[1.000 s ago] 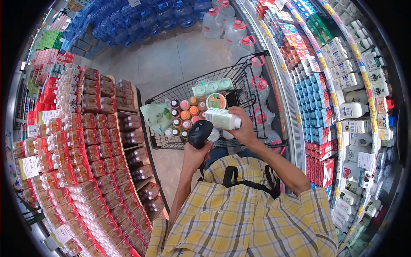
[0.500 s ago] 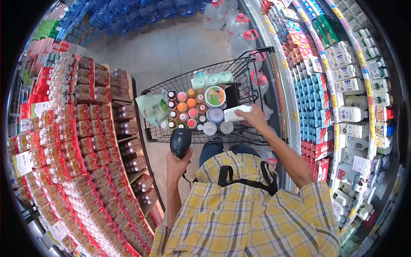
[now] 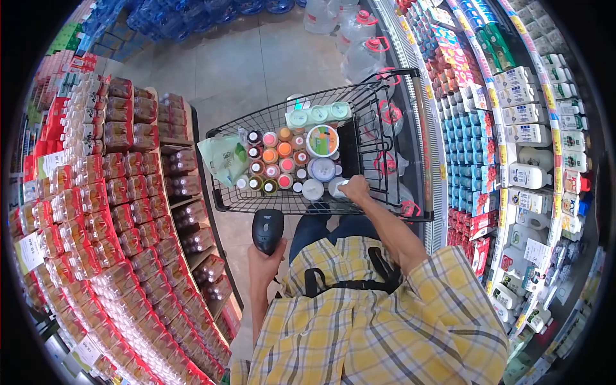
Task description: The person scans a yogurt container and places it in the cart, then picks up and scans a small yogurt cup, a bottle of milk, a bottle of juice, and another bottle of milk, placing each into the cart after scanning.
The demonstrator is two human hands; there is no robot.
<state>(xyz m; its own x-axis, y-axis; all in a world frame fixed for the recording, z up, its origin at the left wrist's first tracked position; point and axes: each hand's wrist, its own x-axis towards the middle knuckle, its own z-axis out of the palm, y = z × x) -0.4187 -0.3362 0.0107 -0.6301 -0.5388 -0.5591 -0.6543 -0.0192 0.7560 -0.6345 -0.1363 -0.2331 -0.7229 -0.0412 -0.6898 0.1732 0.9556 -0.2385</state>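
My left hand (image 3: 264, 260) is wrapped round a black handheld scanner (image 3: 267, 230), held upright just outside the near side of the cart (image 3: 269, 209). Inside the cart, my right hand (image 3: 356, 189) grips a white container (image 3: 343, 185), mostly hidden by the fingers, at the near right of the goods. Beside it lie round-lidded tubs (image 3: 312, 189). Further left stand several bottles with coloured caps (image 3: 270, 155). A larger tub with an orange and green lid (image 3: 322, 140) and a pack of pale green cups (image 3: 319, 115) sit behind.
A pale green bag (image 3: 223, 160) fills the cart's left end. Stacked red-and-brown packs (image 3: 138, 205) line the left side. Chilled shelves (image 3: 504, 160) with cartons run along the right. Large water bottles (image 3: 366, 58) stand on the floor behind the cart.
My right hand has moved left and down with the white container, which was in plain view before and is now mostly covered. The left hand still holds the scanner, slightly lower.
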